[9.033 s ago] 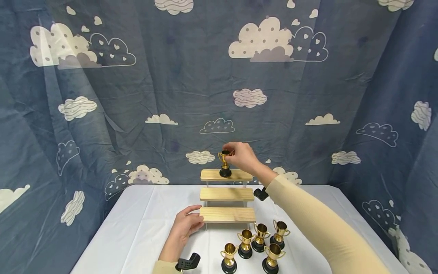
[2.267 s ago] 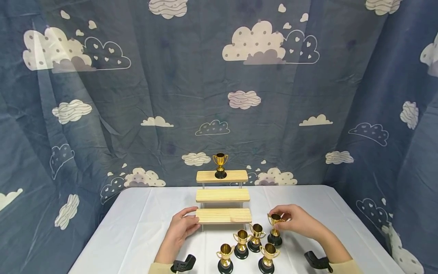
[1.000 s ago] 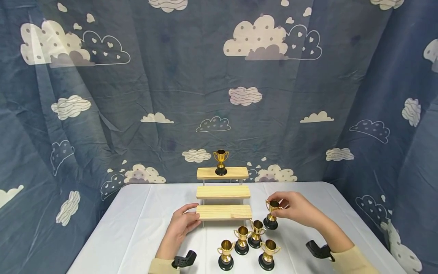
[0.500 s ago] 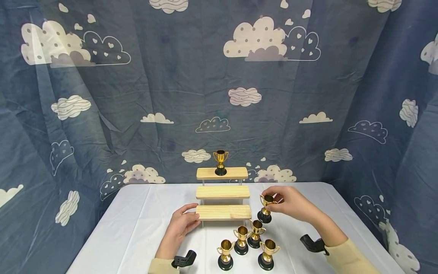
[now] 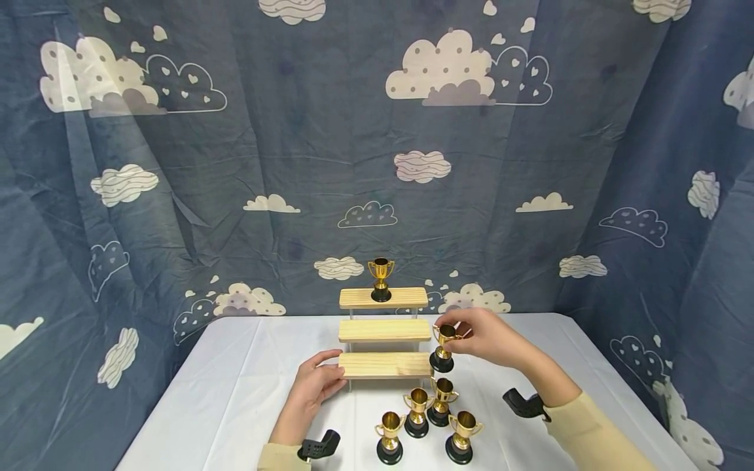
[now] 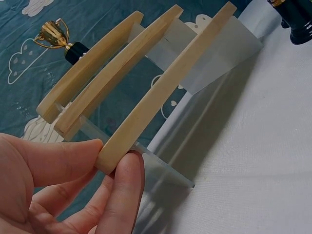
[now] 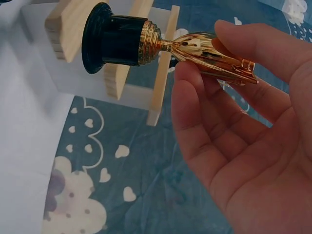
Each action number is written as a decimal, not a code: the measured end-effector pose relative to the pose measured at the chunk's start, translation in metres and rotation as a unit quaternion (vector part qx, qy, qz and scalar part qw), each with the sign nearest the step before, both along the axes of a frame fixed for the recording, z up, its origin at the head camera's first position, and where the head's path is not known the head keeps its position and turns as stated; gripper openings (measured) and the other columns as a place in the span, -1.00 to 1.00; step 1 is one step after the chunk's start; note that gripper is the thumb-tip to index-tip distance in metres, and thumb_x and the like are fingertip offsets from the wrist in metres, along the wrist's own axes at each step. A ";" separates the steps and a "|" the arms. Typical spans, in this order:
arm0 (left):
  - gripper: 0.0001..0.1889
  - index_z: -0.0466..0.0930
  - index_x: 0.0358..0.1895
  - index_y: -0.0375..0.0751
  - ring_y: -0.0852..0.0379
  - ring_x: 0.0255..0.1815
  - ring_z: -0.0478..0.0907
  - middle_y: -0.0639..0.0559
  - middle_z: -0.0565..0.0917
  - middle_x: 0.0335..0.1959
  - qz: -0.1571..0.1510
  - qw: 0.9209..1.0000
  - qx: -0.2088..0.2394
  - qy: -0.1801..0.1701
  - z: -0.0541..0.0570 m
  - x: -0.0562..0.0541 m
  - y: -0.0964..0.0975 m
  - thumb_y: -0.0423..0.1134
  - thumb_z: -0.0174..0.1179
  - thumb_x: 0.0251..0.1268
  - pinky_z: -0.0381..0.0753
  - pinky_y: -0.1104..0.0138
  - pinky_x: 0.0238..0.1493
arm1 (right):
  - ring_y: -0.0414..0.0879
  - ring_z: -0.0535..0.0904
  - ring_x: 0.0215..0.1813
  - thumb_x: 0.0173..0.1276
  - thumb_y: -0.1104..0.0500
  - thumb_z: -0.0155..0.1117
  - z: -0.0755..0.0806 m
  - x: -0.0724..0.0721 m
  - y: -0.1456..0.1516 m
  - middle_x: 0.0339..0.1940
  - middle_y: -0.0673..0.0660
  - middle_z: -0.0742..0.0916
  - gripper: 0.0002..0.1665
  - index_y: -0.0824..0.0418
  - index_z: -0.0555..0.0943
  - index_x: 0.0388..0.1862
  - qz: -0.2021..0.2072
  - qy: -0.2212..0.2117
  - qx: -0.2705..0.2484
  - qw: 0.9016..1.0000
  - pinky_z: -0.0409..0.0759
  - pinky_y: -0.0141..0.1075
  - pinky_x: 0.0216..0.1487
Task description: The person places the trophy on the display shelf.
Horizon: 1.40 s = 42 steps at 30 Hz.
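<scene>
A three-step wooden display stand [image 5: 385, 365] with clear side supports stands mid-table. My left hand [image 5: 312, 392] pinches the left end of its lowest step between thumb and fingers, as the left wrist view shows closely. At the stand's right side my right hand [image 5: 485, 337] grips a small gold trophy cup [image 5: 443, 356] by its bowl. That cup's black base [image 7: 114, 41] hangs in front of the step ends in the right wrist view. On the top step another gold trophy cup [image 5: 381, 278] stands upright.
Several more gold trophy cups [image 5: 417, 415] on black bases stand upright on the white tablecloth [image 5: 235, 392], in front of the stand and toward its right. Behind the table hangs a dark blue cloth [image 5: 330, 131] with cloud prints.
The right hand set a trophy cup on the top step, then took another from the table's right group. It has lifted it left toward the stand. My left hand stays on the lowest step.
</scene>
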<state>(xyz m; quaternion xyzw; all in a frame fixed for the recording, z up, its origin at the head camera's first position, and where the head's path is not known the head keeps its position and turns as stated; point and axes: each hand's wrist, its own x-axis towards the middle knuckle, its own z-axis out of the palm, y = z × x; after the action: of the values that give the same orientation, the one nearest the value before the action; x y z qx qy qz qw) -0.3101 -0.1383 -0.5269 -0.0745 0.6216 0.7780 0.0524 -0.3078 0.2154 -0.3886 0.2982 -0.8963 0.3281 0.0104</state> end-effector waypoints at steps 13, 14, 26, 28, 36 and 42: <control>-0.43 0.48 0.29 -0.38 0.03 -0.28 0.72 -0.21 0.69 -0.22 0.009 1.000 -0.005 -0.009 0.001 -0.002 0.001 -0.57 0.28 0.14 0.74 0.22 -0.18 | -0.16 0.67 -0.29 0.25 0.22 0.50 0.021 -0.009 -0.025 -0.14 -0.06 0.73 -0.57 0.12 0.68 0.12 0.041 0.036 0.002 0.998 0.67 -0.28 -0.36; -0.42 0.48 0.30 -0.38 0.04 -0.29 0.72 -0.20 0.69 -0.22 0.008 1.000 -0.004 -0.007 0.002 -0.002 0.001 -0.57 0.28 0.13 0.74 0.22 -0.18 | -0.16 0.67 -0.29 0.25 0.21 0.50 0.023 -0.010 -0.028 -0.14 -0.06 0.73 -0.57 0.11 0.68 0.12 0.041 0.036 0.003 0.999 0.67 -0.28 -0.36; -0.40 0.46 0.31 -0.41 0.08 -0.33 0.69 -0.16 0.68 -0.25 0.004 1.000 -0.003 0.000 0.002 -0.001 0.002 -0.58 0.28 0.12 0.74 0.24 -0.20 | -0.17 0.68 -0.24 0.28 0.18 0.49 0.043 -0.019 -0.058 -0.09 -0.07 0.71 -0.58 0.04 0.65 0.12 0.047 0.035 0.006 0.998 0.67 -0.24 -0.27; -0.41 0.46 0.30 -0.42 0.07 -0.33 0.70 -0.17 0.67 -0.25 0.005 1.000 -0.005 0.000 0.002 -0.001 0.002 -0.58 0.28 0.12 0.74 0.23 -0.19 | -0.18 0.68 -0.24 0.28 0.18 0.49 0.044 -0.021 -0.062 -0.09 -0.08 0.71 -0.57 0.05 0.65 0.13 0.048 0.037 0.009 0.998 0.67 -0.23 -0.26; -0.42 0.47 0.29 -0.44 0.06 -0.36 0.71 -0.15 0.67 -0.28 0.008 1.000 -0.011 0.007 0.001 -0.002 0.002 -0.57 0.28 0.12 0.75 0.24 -0.22 | -0.16 0.66 -0.18 0.29 0.16 0.48 0.049 -0.030 -0.077 -0.06 -0.08 0.71 -0.55 0.06 0.66 0.16 0.046 0.039 0.018 0.998 0.66 -0.23 -0.23; -0.42 0.47 0.29 -0.43 0.06 -0.35 0.72 -0.15 0.70 -0.28 0.005 1.000 -0.004 0.007 0.001 -0.002 0.003 -0.58 0.28 0.12 0.75 0.23 -0.23 | -0.13 0.66 -0.23 0.28 0.16 0.48 0.050 -0.038 -0.088 -0.08 -0.07 0.70 -0.56 0.06 0.67 0.15 0.045 0.031 0.019 0.998 0.67 -0.23 -0.28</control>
<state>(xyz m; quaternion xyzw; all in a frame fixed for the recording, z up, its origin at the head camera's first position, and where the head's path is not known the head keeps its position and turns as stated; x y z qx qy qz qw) -0.3117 -0.1356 -0.5257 -0.0717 0.6250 0.7761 0.0439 -0.3455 0.1272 -0.3385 0.3482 -0.8873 0.3019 0.0178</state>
